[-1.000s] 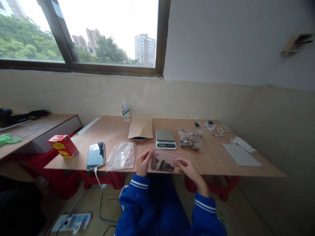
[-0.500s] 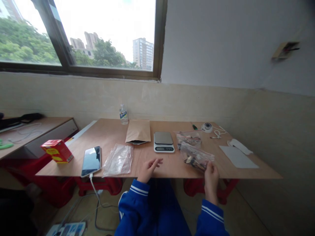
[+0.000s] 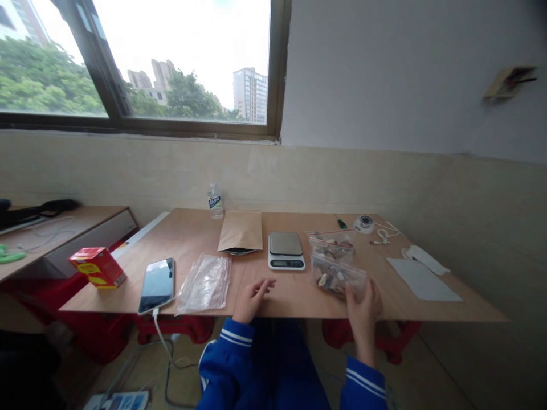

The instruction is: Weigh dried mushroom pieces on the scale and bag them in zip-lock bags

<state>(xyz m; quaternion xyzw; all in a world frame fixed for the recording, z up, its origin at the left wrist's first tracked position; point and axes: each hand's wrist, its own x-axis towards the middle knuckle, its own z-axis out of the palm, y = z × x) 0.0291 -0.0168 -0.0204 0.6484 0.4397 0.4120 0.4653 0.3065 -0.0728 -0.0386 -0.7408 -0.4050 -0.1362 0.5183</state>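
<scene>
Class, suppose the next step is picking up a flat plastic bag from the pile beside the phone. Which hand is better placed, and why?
Probably the left hand: it looks free and is nearer the flat plastic bags. The right hand is farther away, touching a filled bag.

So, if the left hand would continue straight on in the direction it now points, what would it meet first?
Most likely the near side of the digital scale, ahead and to the right of the left hand. Height is hard to judge here, so it might pass above instead.
</scene>
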